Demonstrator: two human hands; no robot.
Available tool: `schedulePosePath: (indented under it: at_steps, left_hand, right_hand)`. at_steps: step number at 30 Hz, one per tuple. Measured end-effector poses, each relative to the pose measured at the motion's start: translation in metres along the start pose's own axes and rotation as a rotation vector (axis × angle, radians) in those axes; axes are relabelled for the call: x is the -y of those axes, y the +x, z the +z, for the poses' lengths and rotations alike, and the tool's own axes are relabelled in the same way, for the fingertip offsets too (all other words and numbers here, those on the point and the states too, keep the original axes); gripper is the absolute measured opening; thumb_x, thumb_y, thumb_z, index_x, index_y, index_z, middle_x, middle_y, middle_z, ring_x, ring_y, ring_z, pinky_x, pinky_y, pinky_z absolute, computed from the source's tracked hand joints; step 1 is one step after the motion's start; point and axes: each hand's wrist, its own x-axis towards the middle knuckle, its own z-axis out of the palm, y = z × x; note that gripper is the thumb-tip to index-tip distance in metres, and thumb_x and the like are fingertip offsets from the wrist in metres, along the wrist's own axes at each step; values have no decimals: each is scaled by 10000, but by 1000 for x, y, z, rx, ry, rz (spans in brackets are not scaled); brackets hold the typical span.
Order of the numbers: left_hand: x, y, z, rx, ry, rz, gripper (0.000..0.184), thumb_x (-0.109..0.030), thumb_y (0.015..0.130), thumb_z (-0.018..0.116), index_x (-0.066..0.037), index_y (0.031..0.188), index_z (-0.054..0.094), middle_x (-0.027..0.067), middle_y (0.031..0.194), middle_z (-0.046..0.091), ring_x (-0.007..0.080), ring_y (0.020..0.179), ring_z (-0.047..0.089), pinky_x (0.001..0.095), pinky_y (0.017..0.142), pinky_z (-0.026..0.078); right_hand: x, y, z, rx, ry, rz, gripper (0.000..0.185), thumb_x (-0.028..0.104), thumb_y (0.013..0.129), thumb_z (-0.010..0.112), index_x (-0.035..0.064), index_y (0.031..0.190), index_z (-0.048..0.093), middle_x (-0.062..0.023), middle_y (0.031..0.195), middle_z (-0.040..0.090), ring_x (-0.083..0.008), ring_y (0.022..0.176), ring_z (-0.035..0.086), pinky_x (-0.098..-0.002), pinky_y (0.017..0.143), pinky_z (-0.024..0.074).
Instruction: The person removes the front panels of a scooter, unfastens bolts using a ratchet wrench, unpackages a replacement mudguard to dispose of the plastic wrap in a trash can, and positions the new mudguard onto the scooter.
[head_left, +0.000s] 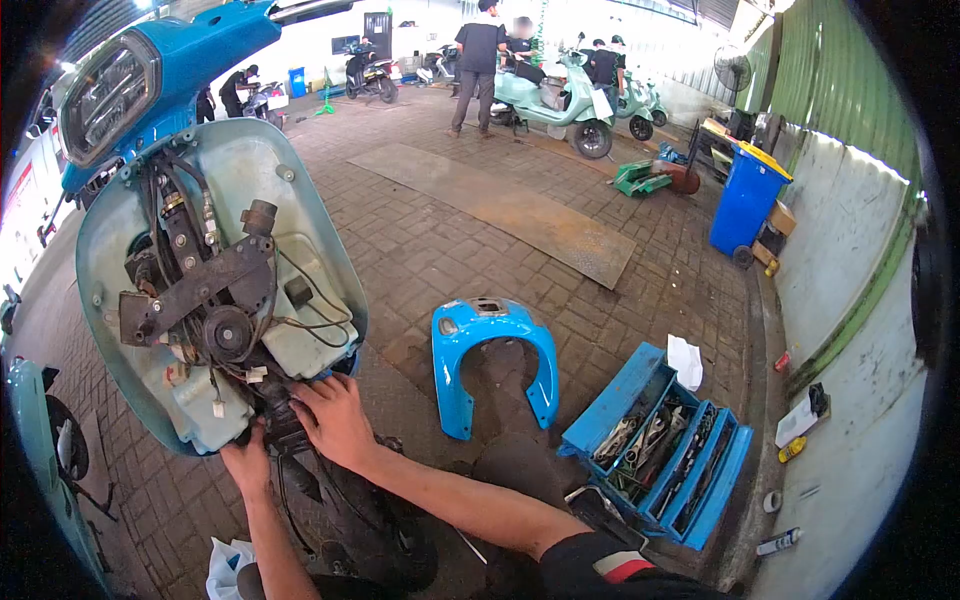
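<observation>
The front leg shield (pixel 330 300) of a scooter stands at the left, its pale green inner side facing me. Wiring, a dark metal bracket (pixel 205 285) and a round horn (pixel 228 333) sit in front of it. My left hand (pixel 248 462) is at the shield's lower edge, thumb up, with the other fingers mostly hidden. To its right, my right hand (pixel 332 415) bends its fingers over the lower right edge beside the dark frame. Both hands appear closed on the shield. Loose white connectors (pixel 219 408) hang above my left hand.
A blue U-shaped body panel (pixel 480 320) lies on the brick floor, left of an open blue toolbox (pixel 610 405) full of tools. Above the shield is the blue headlight housing (pixel 215 35). A blue bin (pixel 745 205) stands right; people and scooters (pixel 560 95) are behind.
</observation>
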Motion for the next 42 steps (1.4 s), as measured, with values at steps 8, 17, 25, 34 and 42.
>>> schedulePosePath:
  at_steps: [8,17,25,34,42]
  left_hand:
    - [-11,-4,3,-15,-8,-57,499,-25,879,785,64,1326,581,132,1280,660,240,1146,614,360,1042,462]
    - [-11,-2,-1,64,60,-73,471,-47,872,786,52,1297,608,123,1265,663,247,1147,613,372,1051,456]
    - [14,4,0,-22,37,3,430,-44,879,775,52,1267,619,117,1221,677,238,1096,635,361,1002,490]
    - [4,0,-2,31,-38,-66,455,-2,893,761,71,1310,595,131,1289,650,244,1172,601,356,1060,446]
    - [-21,-9,5,13,-29,-68,422,18,890,758,65,1280,606,117,1232,668,206,1086,619,330,989,486]
  right_hand:
    - [7,-1,-5,12,-99,-8,314,158,959,658,31,1246,655,-141,1071,662,-343,1080,587,-500,974,422]
    - [6,1,-8,42,-84,-9,301,166,945,669,69,1229,664,-130,1113,647,-331,1104,574,-486,954,416]
    - [6,2,-8,66,-93,2,297,190,948,677,87,1226,674,-116,1089,657,-314,1078,580,-476,931,418]
    - [0,0,-2,54,-48,-13,299,170,951,664,74,1234,688,-117,1064,665,-304,1047,584,-462,924,414]
    - [-1,0,-1,28,-50,-36,309,173,955,665,67,1245,687,-114,1066,667,-301,1037,589,-452,901,411]
